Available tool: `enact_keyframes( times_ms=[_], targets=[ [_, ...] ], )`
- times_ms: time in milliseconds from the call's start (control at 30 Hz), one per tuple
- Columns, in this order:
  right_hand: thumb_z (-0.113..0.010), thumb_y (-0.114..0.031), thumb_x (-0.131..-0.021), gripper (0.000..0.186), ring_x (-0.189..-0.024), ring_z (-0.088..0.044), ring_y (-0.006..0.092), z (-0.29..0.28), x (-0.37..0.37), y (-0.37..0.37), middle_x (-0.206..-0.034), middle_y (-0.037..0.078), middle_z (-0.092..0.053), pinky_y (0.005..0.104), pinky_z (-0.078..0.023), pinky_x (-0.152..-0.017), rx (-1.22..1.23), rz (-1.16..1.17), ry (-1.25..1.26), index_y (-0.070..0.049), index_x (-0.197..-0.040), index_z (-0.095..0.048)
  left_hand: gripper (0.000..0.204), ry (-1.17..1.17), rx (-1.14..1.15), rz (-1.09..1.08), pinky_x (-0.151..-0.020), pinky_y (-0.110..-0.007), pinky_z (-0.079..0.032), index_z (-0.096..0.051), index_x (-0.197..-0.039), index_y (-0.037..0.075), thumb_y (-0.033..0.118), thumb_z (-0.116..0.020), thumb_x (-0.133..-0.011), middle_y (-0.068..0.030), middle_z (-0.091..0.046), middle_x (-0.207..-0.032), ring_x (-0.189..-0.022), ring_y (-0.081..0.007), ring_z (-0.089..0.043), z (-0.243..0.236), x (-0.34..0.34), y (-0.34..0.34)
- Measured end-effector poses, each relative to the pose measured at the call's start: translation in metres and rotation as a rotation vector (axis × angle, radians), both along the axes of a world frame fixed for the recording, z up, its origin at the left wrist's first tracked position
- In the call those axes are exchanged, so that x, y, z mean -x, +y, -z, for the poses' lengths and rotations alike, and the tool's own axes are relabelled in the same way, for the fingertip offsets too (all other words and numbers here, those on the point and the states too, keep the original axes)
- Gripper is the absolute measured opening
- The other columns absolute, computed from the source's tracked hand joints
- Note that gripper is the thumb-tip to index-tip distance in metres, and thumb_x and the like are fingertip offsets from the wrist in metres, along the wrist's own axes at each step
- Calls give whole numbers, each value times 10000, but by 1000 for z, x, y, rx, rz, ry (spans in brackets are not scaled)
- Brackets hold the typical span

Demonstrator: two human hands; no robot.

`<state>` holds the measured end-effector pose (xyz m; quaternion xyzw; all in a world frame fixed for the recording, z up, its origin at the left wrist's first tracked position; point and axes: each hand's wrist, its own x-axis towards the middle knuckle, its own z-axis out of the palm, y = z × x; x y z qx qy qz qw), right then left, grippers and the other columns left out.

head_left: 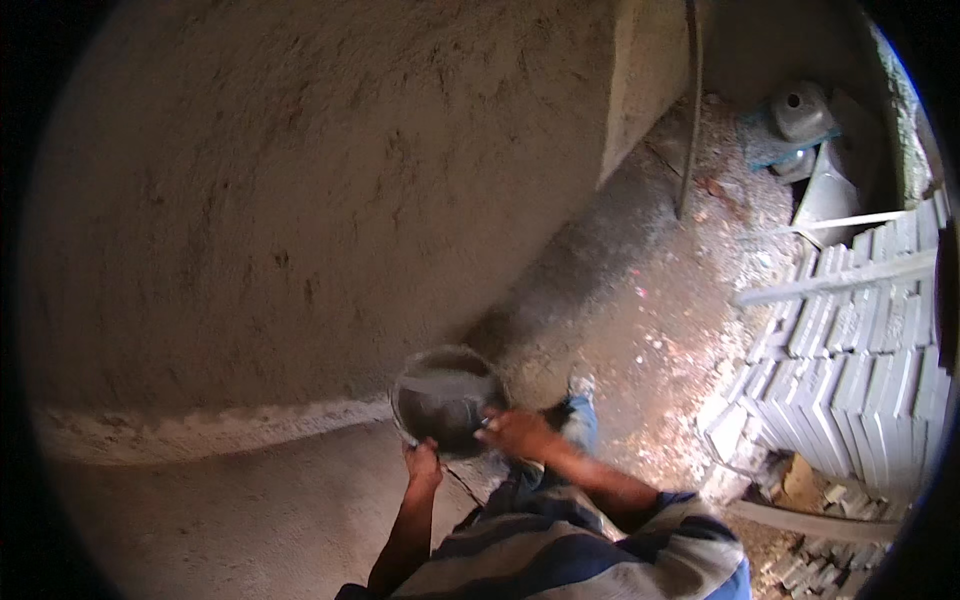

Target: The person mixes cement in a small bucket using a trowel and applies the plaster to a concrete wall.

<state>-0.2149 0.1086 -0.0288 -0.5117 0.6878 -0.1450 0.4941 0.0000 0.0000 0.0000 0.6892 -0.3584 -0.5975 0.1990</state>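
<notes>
A round dark bucket (398, 408) is in front of my body, close to the foot of the wall. Inside it lies a grey, wet-looking mix, with a paler patch on the far side. My left hand (424, 460) is closed on the bucket's near left rim. At the opposite side, my right hand (518, 434) reaches over the near right rim with its fingers curled. Whatever those fingers hold is too dark and small to name. Beneath my right forearm, part of my leg in blue jeans (581, 425) and a shoe show.
A rough plastered wall (300, 200) rises ahead and to the left. On the right stand stacked pale slabs or tiles (850, 400), with a bar (840, 278) across them. Metal basins (802, 112) lie at the far right. A thin pole (692, 130) stands near the wall corner. Debris litters the floor (640, 340).
</notes>
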Motion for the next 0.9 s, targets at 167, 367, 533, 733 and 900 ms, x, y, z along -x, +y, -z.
enact_keyframes(
  times_ms=[167,367,533,733,900],
  targets=[
    [-544,-211,-791,259,-790,-642,403,94,78,-84,-883,239,-647,456,-522,-637,-137,94,247,-7,-905,-656,593,-36,297,380,-1017,-370,-323,-323,-1392,46,10,-500,-827,-160,-441,-1347,-1225,-296,-430,34,99,-36],
    [-474,-92,-794,196,-596,-628,275,52,11,-76,-653,195,-605,381,-489,-476,1028,-431,1512,29,-801,-628,592,93,192,333,-1013,-352,-326,-331,-1382,26,29,-535,-826,-174,-435,-1347,-1217,-300,-436,14,74,-78],
    [-489,-154,-816,227,-612,-597,238,-18,-5,-80,-699,133,-587,328,-470,-458,611,-214,1220,16,-860,-634,572,101,376,445,-936,-351,-384,-358,-1367,51,-8,-481,-811,-190,-469,-1286,-1151,-302,-479,3,64,-82],
    [-547,-217,-806,202,-797,-622,288,-72,24,-91,-908,148,-637,373,-521,-676,605,184,914,-48,-866,-639,602,-86,659,575,-941,-311,-378,-356,-1357,-3,-18,-502,-773,-163,-539,-1220,-1088,-274,-524,-18,60,-88],
    [-575,-194,-766,277,-768,-661,335,-37,58,-87,-894,222,-647,431,-530,-654,66,224,623,1,-957,-626,745,163,965,764,-1024,-364,-331,-313,-1415,100,-66,-461,-705,-225,-405,-1366,-1237,-361,-425,-44,96,-85]
  ],
)
